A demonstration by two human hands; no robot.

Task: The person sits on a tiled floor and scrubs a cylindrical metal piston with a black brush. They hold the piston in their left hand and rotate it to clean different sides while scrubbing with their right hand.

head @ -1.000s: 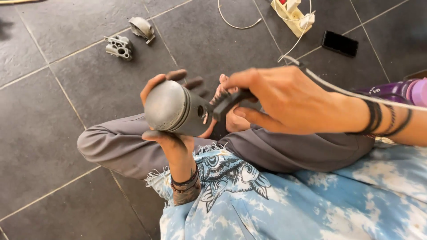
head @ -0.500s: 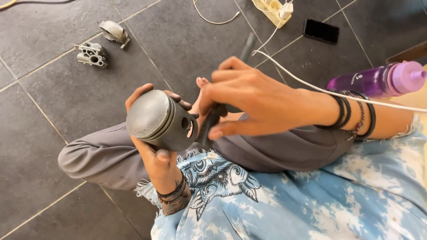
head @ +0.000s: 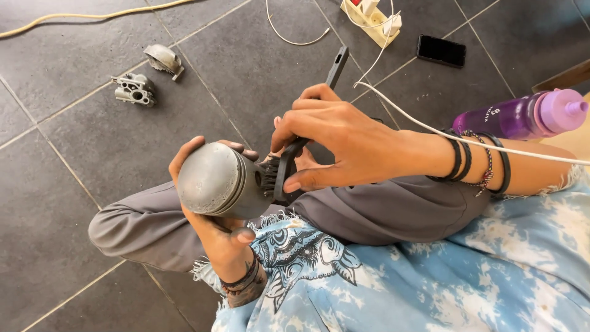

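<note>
In the head view, the left hand (head: 212, 230) is cupping a grey metal piston (head: 216, 182) from beneath, fingers wrapped around it above the person's lap. The right hand (head: 335, 141) is gripping a black brush (head: 294, 150), pressing its bristles against the piston's side. Well beyond the piston, two small metal parts (head: 147, 77) are lying on the tiled floor (head: 55, 184). The piston could be slipping free if the brush pushes harder than that open cupping grip resists.

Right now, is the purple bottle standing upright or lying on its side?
On its side. The purple bottle lies flat by the right forearm, its pink cap pointing sideways toward the frame's right edge.
</note>
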